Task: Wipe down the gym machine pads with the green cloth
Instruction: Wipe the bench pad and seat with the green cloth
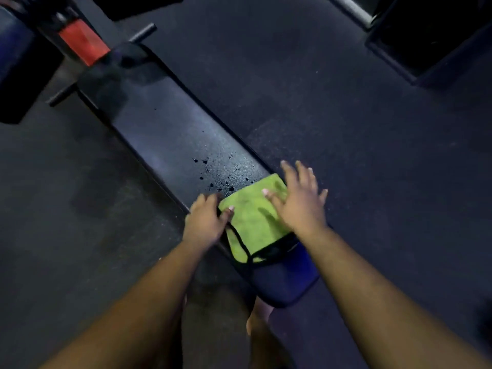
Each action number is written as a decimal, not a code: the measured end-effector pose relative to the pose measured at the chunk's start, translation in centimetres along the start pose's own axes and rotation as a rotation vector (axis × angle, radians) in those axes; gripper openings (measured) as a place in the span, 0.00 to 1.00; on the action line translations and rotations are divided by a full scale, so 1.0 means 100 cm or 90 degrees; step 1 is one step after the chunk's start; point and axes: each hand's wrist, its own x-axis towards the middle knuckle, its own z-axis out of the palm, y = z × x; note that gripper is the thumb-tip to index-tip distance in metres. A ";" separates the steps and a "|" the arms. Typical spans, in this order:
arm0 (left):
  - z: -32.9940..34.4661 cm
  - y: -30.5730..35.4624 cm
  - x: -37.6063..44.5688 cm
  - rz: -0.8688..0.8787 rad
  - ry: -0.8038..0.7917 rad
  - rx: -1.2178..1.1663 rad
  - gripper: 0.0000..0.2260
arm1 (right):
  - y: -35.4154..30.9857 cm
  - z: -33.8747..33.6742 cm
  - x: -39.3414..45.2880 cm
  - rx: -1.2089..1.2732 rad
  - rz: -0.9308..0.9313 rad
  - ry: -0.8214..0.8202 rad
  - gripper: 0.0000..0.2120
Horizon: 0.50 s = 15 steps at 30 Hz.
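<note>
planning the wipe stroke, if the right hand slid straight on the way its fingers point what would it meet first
Probably nothing solid: the right hand points past the bench pad edge, over floor; depth is unclear.

The cloth [253, 222] lies on the bench pad's [165, 123] near end, between both hands.

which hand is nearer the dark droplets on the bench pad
Left. The left hand sits just below the droplets; the right hand lies farther off, across the green cloth.

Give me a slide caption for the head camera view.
Both hands, left and right, on a folded green cloth atop a spray-dotted black padded bench.
</note>
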 end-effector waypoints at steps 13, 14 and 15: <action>0.012 -0.077 0.055 0.245 0.066 0.176 0.38 | -0.037 0.112 0.027 -0.255 -0.087 -0.062 0.41; 0.014 -0.075 0.056 0.261 0.057 0.188 0.39 | -0.037 0.111 0.033 -0.260 -0.086 -0.050 0.41; 0.017 -0.073 0.056 0.281 0.048 0.207 0.40 | -0.034 0.111 0.034 -0.256 -0.079 -0.042 0.41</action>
